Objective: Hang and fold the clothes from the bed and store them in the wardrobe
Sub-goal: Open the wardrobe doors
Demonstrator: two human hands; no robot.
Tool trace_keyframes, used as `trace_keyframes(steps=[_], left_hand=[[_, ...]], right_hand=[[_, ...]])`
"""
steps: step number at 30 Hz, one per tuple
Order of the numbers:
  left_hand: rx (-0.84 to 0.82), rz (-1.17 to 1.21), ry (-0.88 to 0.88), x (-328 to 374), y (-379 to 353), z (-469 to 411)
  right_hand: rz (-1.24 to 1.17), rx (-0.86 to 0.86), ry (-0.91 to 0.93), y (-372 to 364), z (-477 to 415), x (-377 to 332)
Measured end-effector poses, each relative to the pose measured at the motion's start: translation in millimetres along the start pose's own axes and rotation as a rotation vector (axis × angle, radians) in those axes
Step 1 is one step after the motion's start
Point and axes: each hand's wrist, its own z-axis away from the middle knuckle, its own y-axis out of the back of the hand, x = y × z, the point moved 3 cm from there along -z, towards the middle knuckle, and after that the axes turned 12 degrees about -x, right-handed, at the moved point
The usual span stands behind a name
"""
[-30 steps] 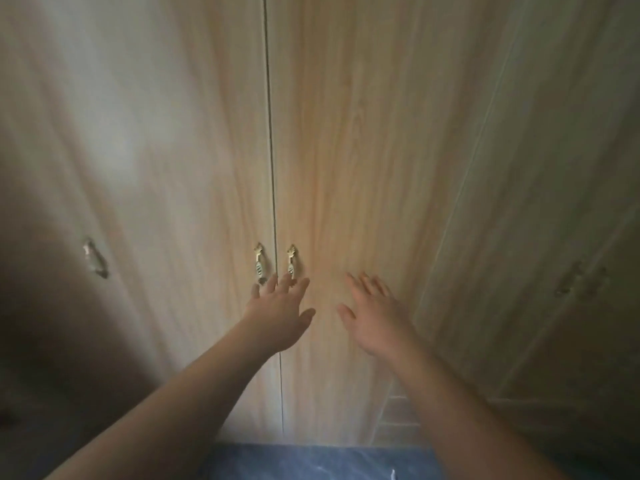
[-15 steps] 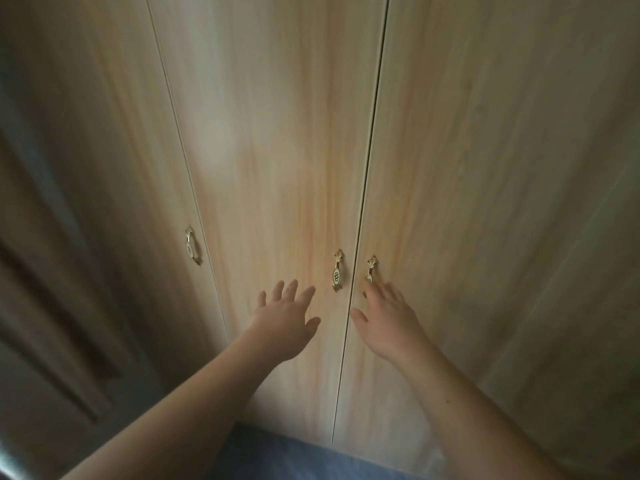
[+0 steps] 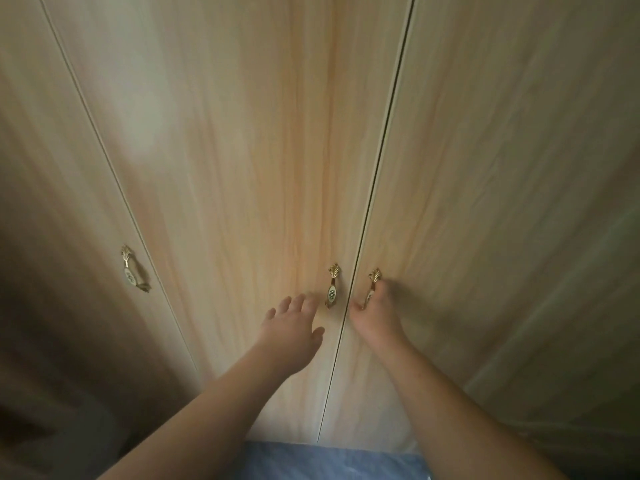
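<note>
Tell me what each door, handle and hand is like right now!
Left hand, open, fingers spread, holding nothing.
Right hand, fingers curled round a handle.
Right handle, gripped.
Middle handle, untouched.
Left handle, untouched.
Left door, shut.
Middle door, shut.
Right door, shut.

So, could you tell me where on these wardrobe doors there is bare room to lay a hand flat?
Bare wood lies between the far-left handle and the middle handle, above the left hand, and on the right door beyond the right hand. Crowded: the door gap, where the right handle, gripped by the right hand, sits beside the middle handle.
</note>
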Motion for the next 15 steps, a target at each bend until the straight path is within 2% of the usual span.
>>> trace_keyframes(steps=[6,10,15], left_hand=[[-0.055,0.013,0.011,18.0,-16.9,26.4],[-0.038,0.059,0.02,44.3,-31.9,74.4],[-0.063,0.084,-0.04,115.8,-63.4,140.4]], right_hand=[[0.039,-0.074,0.032,8.9,50.0,15.2],[0.094,-0.054,0.082,22.2,133.5,43.9],[0.067,0.022,0.079,69.2,237.3,103.8]])
